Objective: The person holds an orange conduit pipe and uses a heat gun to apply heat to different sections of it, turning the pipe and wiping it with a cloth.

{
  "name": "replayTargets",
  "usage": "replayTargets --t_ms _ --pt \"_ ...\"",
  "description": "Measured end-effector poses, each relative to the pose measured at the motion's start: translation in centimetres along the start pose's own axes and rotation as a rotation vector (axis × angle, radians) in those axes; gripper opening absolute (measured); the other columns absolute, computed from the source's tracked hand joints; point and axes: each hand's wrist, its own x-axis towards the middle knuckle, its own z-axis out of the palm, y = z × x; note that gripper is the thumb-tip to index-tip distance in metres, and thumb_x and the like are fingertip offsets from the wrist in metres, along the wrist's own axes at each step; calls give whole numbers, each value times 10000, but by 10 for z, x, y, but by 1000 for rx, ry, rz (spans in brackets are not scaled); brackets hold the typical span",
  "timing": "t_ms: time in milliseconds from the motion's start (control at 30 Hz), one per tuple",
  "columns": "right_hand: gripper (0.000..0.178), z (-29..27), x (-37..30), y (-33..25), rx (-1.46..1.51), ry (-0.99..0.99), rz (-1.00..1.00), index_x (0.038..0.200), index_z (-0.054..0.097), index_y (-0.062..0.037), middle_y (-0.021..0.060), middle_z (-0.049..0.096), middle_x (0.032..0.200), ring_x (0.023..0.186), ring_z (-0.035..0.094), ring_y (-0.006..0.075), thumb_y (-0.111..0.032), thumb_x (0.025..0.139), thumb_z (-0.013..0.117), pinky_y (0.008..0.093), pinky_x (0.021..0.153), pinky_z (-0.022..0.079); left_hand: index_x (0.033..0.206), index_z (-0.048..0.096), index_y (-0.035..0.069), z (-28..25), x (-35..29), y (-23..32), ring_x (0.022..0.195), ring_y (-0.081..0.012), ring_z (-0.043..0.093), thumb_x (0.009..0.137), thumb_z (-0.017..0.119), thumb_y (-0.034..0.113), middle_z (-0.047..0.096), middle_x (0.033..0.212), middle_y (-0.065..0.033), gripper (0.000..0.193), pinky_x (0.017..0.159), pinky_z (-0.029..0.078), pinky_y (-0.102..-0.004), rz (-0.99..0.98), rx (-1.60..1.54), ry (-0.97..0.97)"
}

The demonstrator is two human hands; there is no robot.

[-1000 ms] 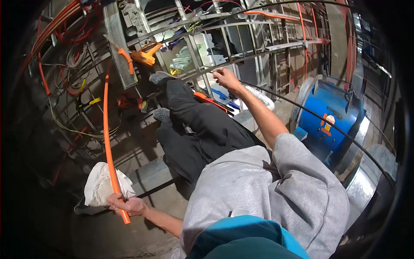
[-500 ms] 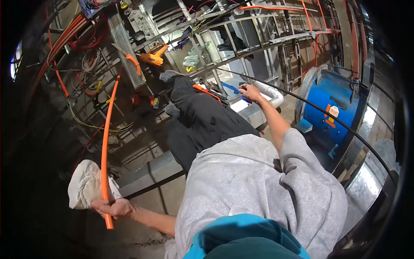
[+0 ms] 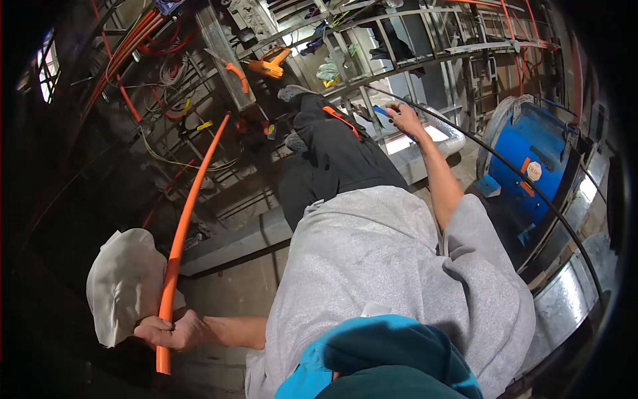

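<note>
Listing, I find: one orange tube [image 3: 184, 223], left of frame, gripped in one left hand [image 3: 171, 330]; one right hand [image 3: 405, 120], upper right of centre, fingers curled, contents I cannot tell; one blue drum [image 3: 531, 149], right

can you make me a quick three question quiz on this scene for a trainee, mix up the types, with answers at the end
1. Open question: What long object does the person's left hand grip?

2. True or false: The large blue drum-shaped machine is on the person's left side.

3. Multiple choice: What colour is the bundled cloth by the left hand?
A) red
B) white
C) green

Key
1. An orange tube, gripped near its lower end in the picture.
2. False. The blue drum-shaped machine is on the person's right.
3. B, white.
</note>
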Motion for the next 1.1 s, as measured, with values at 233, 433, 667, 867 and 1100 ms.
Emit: replayTargets --t_ms 233,433,667,867,1100 --pt "375 12 -42 -84 -151 34 -264 1236 667 -25 225 704 1138 1091 675 342 -287 976 599 401 927 517 655 260 145 -15 -17 -27 629 -131 304 1051 476 311 243 666 24 481 716 356 -301 -86 -135 -116" --pt "410 31 -153 -304 353 -475 -663 1332 616 -41 119 669 1254 1187 623 225 -209 963 671 350 1027 484 698 454 70 -23 -32 -30 668 -127 403 1024 538 262 374 690 7 388 731 423 -283 -46 -210 -204" --pt "696 116 -234 -447 775 -700 -1120 1426 477 -8 198 555 1363 1302 527 318 -560 1005 524 402 1095 419 1124 612 -90 5 -32 -7 942 -183 601 1020 539 300 617 1024 -117 409 893 481 -316 -5 -325 -468" --pt "304 136 -263 -459 886 -485 -1143 925 625 -11 111 679 961 838 651 232 -305 976 680 353 712 504 1363 505 -62 8 -22 3 1147 -241 597 1039 489 507 600 1212 -172 654 948 482 -362 26 -273 -558" --pt "454 136 -268 -474 1154 -586 -660 862 645 -21 8 635 732 740 591 78 -434 1032 565 289 677 497 1321 509 -28 34 -27 38 1017 -187 590 1033 516 505 568 1057 -99 606 908 482 -320 -148 -423 -384"
